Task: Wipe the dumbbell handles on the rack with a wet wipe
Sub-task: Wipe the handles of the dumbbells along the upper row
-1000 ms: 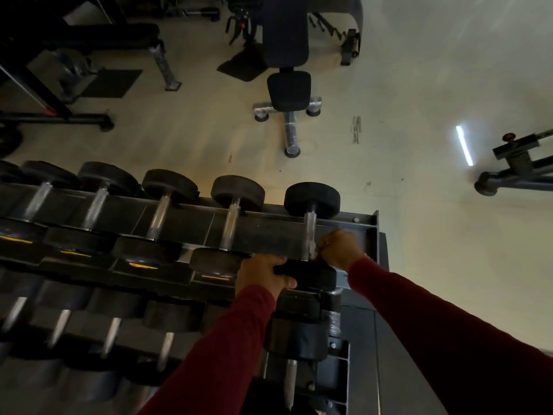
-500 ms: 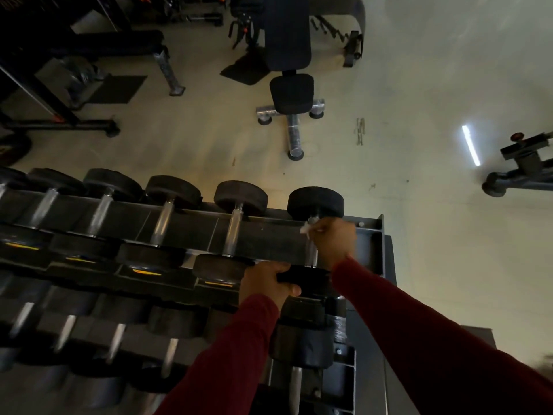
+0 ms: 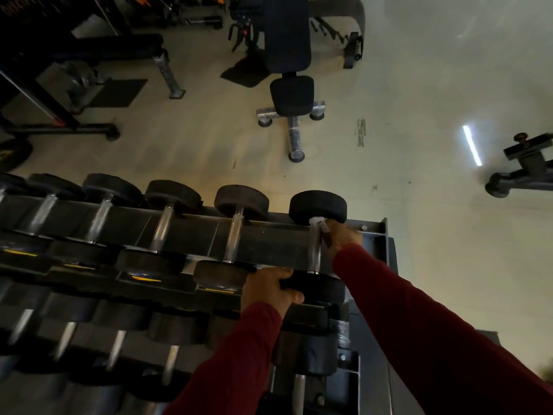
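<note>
Sliding up from the near end of the handle (image 3: pixel 314 247), where it was a second ago, the right hand (image 3: pixel 341 238) now pinches the wet wipe (image 3: pixel 317 220) against the far end, just under the far weight head (image 3: pixel 317 206). The left hand (image 3: pixel 267 292) stays clenched on the near weight head (image 3: pixel 318 290), steadying the last dumbbell at the right end of the rack (image 3: pixel 384 235). That looks like one full pass along this handle; the next dumbbell's handle (image 3: pixel 234 238) to the left likely comes next.
</note>
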Tool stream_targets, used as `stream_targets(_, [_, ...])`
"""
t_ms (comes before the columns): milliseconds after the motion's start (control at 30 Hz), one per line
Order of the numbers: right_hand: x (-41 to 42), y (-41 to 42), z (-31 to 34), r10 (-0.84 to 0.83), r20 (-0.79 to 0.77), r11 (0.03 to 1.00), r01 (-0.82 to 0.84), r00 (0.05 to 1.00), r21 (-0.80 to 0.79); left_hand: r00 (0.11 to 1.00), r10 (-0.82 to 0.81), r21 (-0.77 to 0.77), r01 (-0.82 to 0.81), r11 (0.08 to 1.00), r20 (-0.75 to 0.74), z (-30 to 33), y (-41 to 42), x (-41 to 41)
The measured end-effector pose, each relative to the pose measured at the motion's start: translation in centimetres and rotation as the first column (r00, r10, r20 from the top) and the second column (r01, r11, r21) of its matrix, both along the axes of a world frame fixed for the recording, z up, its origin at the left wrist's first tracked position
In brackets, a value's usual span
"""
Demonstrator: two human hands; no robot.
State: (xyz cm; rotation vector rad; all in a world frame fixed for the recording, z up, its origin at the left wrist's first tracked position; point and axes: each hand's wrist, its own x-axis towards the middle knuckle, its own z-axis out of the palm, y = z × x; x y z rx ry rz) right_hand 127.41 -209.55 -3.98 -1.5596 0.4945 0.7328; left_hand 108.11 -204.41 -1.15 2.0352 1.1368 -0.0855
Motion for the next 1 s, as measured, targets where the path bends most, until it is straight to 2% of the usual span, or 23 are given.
stream_targets(67, [0.7,-0.1,-1.1,-0.043,-0.134,0.993,0.058,0.99,0.108,1.0,0.001,0.003,-0.001,1.0,-0.008,0.1,-0.1,0.1])
stream_targets(100, [0.9,-0.1,-1.7,-0.047,-0.15,0.994,0.062,0.988,0.092,1.0,0.002,0.007,-0.002,1.0,-0.012,0.1,-0.1,0.1])
stream_targets(167, [0.6,-0.2,-1.2,-0.039,-0.099,0.997,0.045,0.994,0.069,1.0,-0.006,0.011,0.006,1.0,-0.015,0.3,0.0,0.1])
stream_targets(267, [-0.4,-0.2,0.1,0.03,0.119,0.996,-0.02,0.992,-0.082,1.0,-0.016,0.011,0.016,1.0,-0.025,0.6,0.1,0.1])
stream_targets(333, [-0.6,-0.2,0.5,0.046,0.177,0.997,-0.034,0.983,-0.069,1.0,-0.012,0.01,0.013,1.0,-0.023,0.7,0.0,0.2])
stream_targets(467, [0.4,-0.4,-0.4,0.156,0.086,0.981,-0.144,0.984,-0.13,1.0,-0.014,0.0,0.014,1.0,-0.028,1.0,-0.1,0.2])
stream_targets(567, [0.8,-0.4,-2.3,0.22,0.031,0.975,-0.218,0.975,-0.037,0.999,-0.018,-0.007,0.018,1.0,-0.032,1.2,0.0,0.2])
stream_targets(633, [0.5,0.0,-1.3,0.17,0.043,0.98,-0.164,0.985,-0.116,0.999,-0.016,-0.005,0.016,1.0,-0.036,1.3,0.1,0.2])
stream_targets(700, [-0.1,0.3,0.0,0.132,0.156,0.959,-0.086,0.979,-0.271,0.999,-0.018,-0.01,0.017,1.0,-0.029,1.1,0.1,0.1])
stream_targets(767, [-1.1,0.5,0.8,0.023,0.255,0.974,0.036,0.967,-0.222,1.0,-0.015,-0.008,0.015,1.0,-0.009,1.2,0.0,0.0])
stream_targets(833, [-2.3,1.1,1.2,0.02,0.365,0.974,0.065,0.931,-0.217,1.0,-0.025,0.006,0.025,1.0,-0.007,1.1,0.2,0.0])
stream_targets(900, [-3.0,1.7,1.3,0.129,0.509,0.959,0.023,0.851,-0.282,0.999,-0.03,0.005,0.03,1.0,-0.023,1.2,0.2,0.0])
stream_targets(933, [-3.0,1.9,1.1,0.22,0.585,0.94,-0.01,0.781,-0.34,0.999,-0.028,-0.001,0.028,1.0,-0.029,1.4,0.2,0.1])
stream_targets(1000, [-2.9,2.0,0.3,0.439,0.7,0.868,-0.063,0.563,-0.493,0.999,-0.028,0.004,0.029,1.0,-0.037,1.4,0.3,0.1])
